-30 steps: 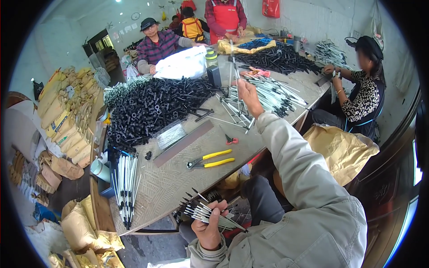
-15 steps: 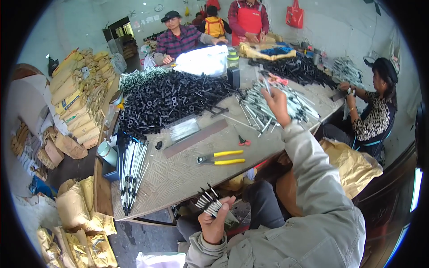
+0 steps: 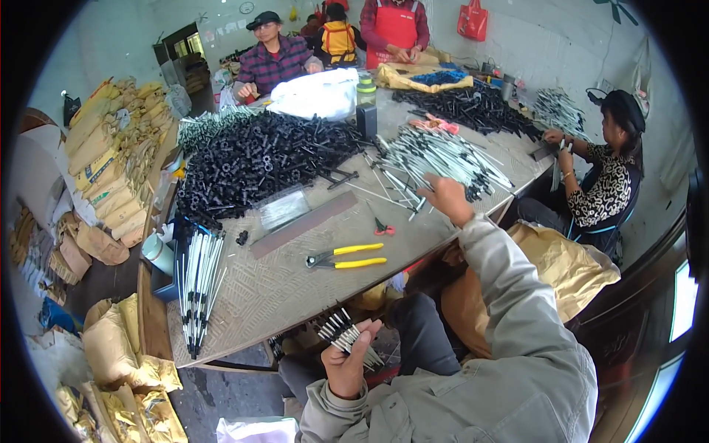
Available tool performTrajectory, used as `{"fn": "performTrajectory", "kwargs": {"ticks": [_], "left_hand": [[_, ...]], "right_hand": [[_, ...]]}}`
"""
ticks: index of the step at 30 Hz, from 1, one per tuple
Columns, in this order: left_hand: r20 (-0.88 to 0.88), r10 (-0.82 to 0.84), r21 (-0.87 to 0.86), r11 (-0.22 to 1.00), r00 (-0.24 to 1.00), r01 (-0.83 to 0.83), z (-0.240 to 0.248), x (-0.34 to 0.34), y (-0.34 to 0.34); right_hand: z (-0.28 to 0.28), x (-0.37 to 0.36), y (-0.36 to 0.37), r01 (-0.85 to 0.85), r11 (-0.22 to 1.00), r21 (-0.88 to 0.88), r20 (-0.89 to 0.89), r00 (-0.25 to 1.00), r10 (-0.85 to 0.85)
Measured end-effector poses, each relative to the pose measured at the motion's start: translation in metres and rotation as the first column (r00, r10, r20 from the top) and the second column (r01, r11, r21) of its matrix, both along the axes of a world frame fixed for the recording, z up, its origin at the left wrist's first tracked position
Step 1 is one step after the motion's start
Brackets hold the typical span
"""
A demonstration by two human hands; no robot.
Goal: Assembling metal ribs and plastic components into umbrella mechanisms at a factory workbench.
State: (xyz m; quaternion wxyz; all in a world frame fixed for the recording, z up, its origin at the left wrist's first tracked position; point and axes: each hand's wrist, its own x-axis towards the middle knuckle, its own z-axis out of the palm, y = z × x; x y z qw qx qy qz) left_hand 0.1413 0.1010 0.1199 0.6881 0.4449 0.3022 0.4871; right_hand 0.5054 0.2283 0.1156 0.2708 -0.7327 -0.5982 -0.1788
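My left hand (image 3: 347,369) is closed around a bundle of short white rods with black ends (image 3: 341,330), held low in front of the table's near edge. My right hand (image 3: 449,201) is over the table at the near side of a loose pile of pale rods with black fittings (image 3: 447,159). Its thumb and fingers are drawn together, and what lies between them is too small to make out. Yellow-handled pliers (image 3: 346,256) and small red-handled nippers (image 3: 383,227) lie on the tabletop to the left of that hand.
A large heap of black plastic parts (image 3: 258,166) covers the table's far left. Nearer are a clear bag of thin white pieces (image 3: 284,210), a flat brown bar (image 3: 303,224) and a fanned rod bundle (image 3: 198,288). Several people work around the table; brown sacks (image 3: 111,173) are stacked left.
My right hand has drawn back toward me from the middle of the rod pile to its near edge. My left hand still grips its bundle. The whole view has shifted slightly.
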Motion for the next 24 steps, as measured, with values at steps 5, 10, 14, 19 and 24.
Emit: {"fn": "performTrajectory", "kwargs": {"ticks": [5, 10, 14, 19, 24], "left_hand": [[0.047, -0.016, -0.062, 0.998, 0.999, 0.019, 0.007, 0.002, 0.001], [0.042, 0.016, -0.077, 0.997, 0.999, -0.013, 0.004, -0.001, 0.005], [-0.029, 0.056, -0.012, 0.998, 0.998, -0.056, -0.001, 0.0, 0.002], [0.059, 0.004, -0.039, 0.999, 0.998, -0.002, 0.001, 0.002, 0.002], [-0.037, -0.096, 0.027, 0.995, 0.995, 0.097, 0.001, -0.001, 0.008]], "right_hand": [[-0.015, 0.006, 0.055, 0.122, 0.967, -0.224, 0.05, 0.992, -0.114], [-0.027, 0.003, 0.068, 0.095, 0.988, -0.123, 0.08, 0.993, -0.085], [-0.04, 0.007, 0.074, 0.171, 0.946, -0.276, 0.173, 0.977, -0.126], [-0.035, 0.016, 0.062, 0.292, 0.936, -0.199, 0.194, 0.947, -0.255], [0.011, -0.068, 0.0, -0.556, 0.823, 0.116, -0.574, 0.638, 0.512]]}}
